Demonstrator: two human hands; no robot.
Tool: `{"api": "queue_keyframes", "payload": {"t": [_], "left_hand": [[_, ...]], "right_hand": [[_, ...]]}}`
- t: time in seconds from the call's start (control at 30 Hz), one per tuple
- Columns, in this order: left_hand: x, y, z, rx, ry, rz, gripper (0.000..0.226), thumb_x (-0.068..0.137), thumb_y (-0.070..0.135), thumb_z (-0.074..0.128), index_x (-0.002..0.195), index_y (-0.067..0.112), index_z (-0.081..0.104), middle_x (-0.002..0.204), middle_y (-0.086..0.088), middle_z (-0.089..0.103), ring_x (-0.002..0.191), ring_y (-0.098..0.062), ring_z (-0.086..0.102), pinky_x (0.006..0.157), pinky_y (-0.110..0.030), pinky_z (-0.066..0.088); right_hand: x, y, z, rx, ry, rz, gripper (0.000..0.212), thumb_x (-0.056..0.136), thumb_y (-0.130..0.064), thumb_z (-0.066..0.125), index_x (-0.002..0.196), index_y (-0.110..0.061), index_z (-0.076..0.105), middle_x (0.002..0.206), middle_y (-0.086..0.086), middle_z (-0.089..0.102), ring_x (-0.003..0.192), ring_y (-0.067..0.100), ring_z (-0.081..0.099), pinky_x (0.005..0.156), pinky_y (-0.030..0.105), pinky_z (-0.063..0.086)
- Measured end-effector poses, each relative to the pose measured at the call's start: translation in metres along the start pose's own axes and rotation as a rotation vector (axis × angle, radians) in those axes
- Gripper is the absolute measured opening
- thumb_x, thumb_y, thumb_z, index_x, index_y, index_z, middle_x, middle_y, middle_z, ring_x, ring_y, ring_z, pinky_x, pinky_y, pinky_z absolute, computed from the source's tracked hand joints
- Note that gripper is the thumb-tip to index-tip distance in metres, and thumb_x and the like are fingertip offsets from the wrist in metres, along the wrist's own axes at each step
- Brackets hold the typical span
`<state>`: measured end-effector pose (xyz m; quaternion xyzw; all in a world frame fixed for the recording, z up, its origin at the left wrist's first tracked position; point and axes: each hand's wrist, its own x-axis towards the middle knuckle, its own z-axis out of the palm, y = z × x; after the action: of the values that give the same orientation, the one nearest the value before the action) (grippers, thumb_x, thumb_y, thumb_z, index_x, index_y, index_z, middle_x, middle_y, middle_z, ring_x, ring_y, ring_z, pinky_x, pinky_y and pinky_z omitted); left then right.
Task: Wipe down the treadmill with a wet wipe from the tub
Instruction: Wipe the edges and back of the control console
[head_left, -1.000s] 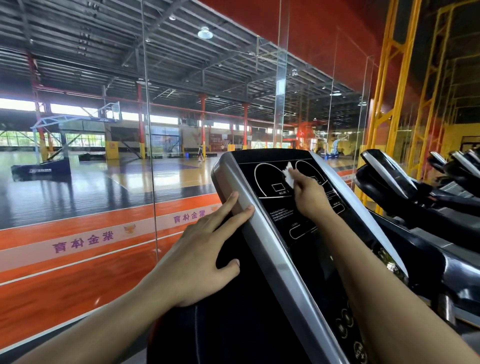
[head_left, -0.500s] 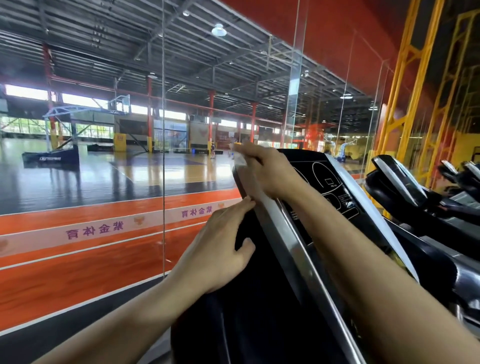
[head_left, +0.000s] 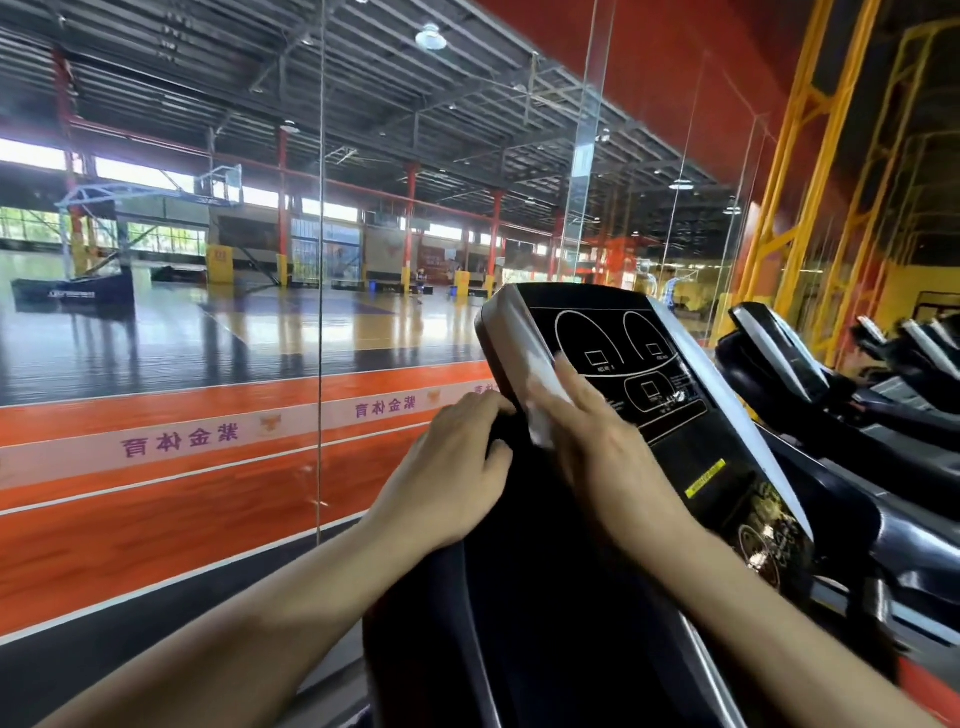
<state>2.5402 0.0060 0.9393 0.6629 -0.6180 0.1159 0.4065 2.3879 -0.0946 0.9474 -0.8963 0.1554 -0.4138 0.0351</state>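
Behind glass overlooking an orange-floored basketball hall, our right hand (head_left: 608, 447) presses a white wet wipe (head_left: 540, 400) flat-fingered along the black treadmill console's silver edge (head_left: 511, 332); our left hand (head_left: 447, 467) grips its dark side.

The treadmill console (head_left: 649, 374) is black, marked with thin white outlines of ovals and small boxes, and edged in a silver-grey trim (head_left: 519, 332). A pale white wipe (head_left: 540, 410) lies on that trim. Lower on the console sits a small yellow label (head_left: 705, 478) and a gold-patterned emblem (head_left: 769, 535). The court floor (head_left: 156, 519) by the glass is orange with white lines, crossed by a white band (head_left: 182, 441) carrying purple characters. Farther off the floor is dark and glossy. The pillars (head_left: 283, 197) are red, the wall (head_left: 675, 78) is red, and the steel frame (head_left: 810, 156) is yellow.
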Motion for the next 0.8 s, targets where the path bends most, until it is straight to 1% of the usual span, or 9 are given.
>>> {"api": "queue_keyframes", "payload": {"t": [0.1, 0.2, 0.27, 0.33, 0.43, 0.5, 0.57, 0.63, 0.8], "left_hand": [[-0.001, 0.001, -0.003, -0.016, -0.004, -0.037, 0.031, 0.095, 0.008, 0.054, 0.124, 0.018, 0.060, 0.126, 0.002, 0.061, 0.120, -0.015, 0.053, 0.099, -0.020, 0.034], [-0.001, 0.001, -0.006, -0.016, -0.017, -0.046, 0.032, 0.094, 0.003, 0.054, 0.123, 0.014, 0.062, 0.126, 0.000, 0.060, 0.120, -0.016, 0.053, 0.094, -0.013, 0.029], [0.003, 0.003, -0.008, 0.015, -0.029, -0.015, 0.034, 0.093, 0.003, 0.054, 0.124, 0.015, 0.060, 0.123, 0.004, 0.055, 0.119, -0.017, 0.052, 0.095, -0.016, 0.029], [0.009, 0.006, -0.013, 0.038, 0.008, 0.011, 0.037, 0.093, 0.004, 0.053, 0.127, 0.017, 0.057, 0.123, 0.006, 0.050, 0.120, -0.018, 0.050, 0.096, -0.023, 0.033], [0.012, 0.015, -0.014, 0.069, 0.100, 0.048, 0.039, 0.093, 0.008, 0.052, 0.131, 0.019, 0.054, 0.132, 0.003, 0.049, 0.124, -0.018, 0.049, 0.106, -0.036, 0.040], [0.007, 0.024, -0.007, 0.140, 0.070, 0.135, 0.044, 0.093, 0.015, 0.049, 0.137, 0.018, 0.052, 0.141, 0.001, 0.046, 0.130, -0.020, 0.046, 0.111, -0.039, 0.039], [0.002, 0.032, 0.007, 0.235, -0.003, 0.204, 0.051, 0.095, 0.025, 0.046, 0.145, 0.018, 0.047, 0.153, -0.002, 0.037, 0.138, -0.022, 0.041, 0.116, -0.041, 0.037], [0.000, 0.039, 0.016, 0.280, -0.034, 0.190, 0.053, 0.100, 0.027, 0.047, 0.152, 0.020, 0.040, 0.161, -0.004, 0.025, 0.144, -0.023, 0.035, 0.119, -0.039, 0.034], [-0.001, 0.034, 0.022, 0.337, -0.023, 0.181, 0.061, 0.100, 0.026, 0.049, 0.158, 0.021, 0.030, 0.167, -0.004, 0.017, 0.150, -0.024, 0.029, 0.121, -0.039, 0.030]], "right_hand": [[0.071, -0.004, 0.008, -0.037, 0.018, -0.076, 0.051, 0.102, -0.009, 0.046, 0.151, -0.024, 0.043, 0.166, 0.003, 0.022, 0.144, 0.027, 0.036, 0.097, 0.036, 0.048], [0.112, -0.002, 0.006, 0.096, -0.014, 0.037, 0.052, 0.105, -0.014, 0.041, 0.155, -0.027, 0.036, 0.166, 0.004, 0.024, 0.148, 0.023, 0.032, 0.114, 0.038, 0.039], [0.105, 0.003, 0.003, 0.194, -0.010, 0.062, 0.052, 0.106, -0.016, 0.038, 0.157, -0.028, 0.033, 0.165, 0.002, 0.026, 0.148, 0.020, 0.033, 0.117, 0.033, 0.034], [0.073, 0.010, 0.000, 0.224, -0.011, 0.084, 0.053, 0.106, -0.018, 0.037, 0.157, -0.032, 0.030, 0.160, 0.002, 0.038, 0.139, 0.021, 0.046, 0.110, 0.032, 0.041], [-0.010, 0.017, -0.008, 0.204, 0.012, 0.177, 0.054, 0.107, -0.022, 0.040, 0.156, -0.040, 0.027, 0.130, -0.011, 0.061, 0.100, 0.007, 0.064, 0.084, 0.025, 0.049], [-0.062, 0.018, -0.017, 0.227, 0.001, 0.215, 0.056, 0.107, -0.020, 0.042, 0.155, -0.044, 0.029, 0.136, -0.020, 0.057, 0.114, -0.003, 0.060, 0.097, 0.018, 0.047], [-0.101, 0.019, -0.021, 0.266, -0.017, 0.233, 0.055, 0.107, -0.018, 0.043, 0.154, -0.044, 0.031, 0.154, -0.027, 0.038, 0.140, -0.011, 0.034, 0.116, 0.015, 0.029], [-0.119, 0.020, -0.020, 0.261, -0.035, 0.239, 0.055, 0.108, -0.019, 0.042, 0.154, -0.044, 0.030, 0.158, -0.030, 0.028, 0.144, -0.014, 0.021, 0.120, 0.014, 0.020], [-0.084, 0.040, -0.019, 0.369, -0.073, 0.203, 0.050, 0.108, -0.016, 0.042, 0.155, -0.031, 0.036, 0.161, -0.019, 0.029, 0.146, -0.011, 0.020, 0.121, 0.014, 0.016]]}}
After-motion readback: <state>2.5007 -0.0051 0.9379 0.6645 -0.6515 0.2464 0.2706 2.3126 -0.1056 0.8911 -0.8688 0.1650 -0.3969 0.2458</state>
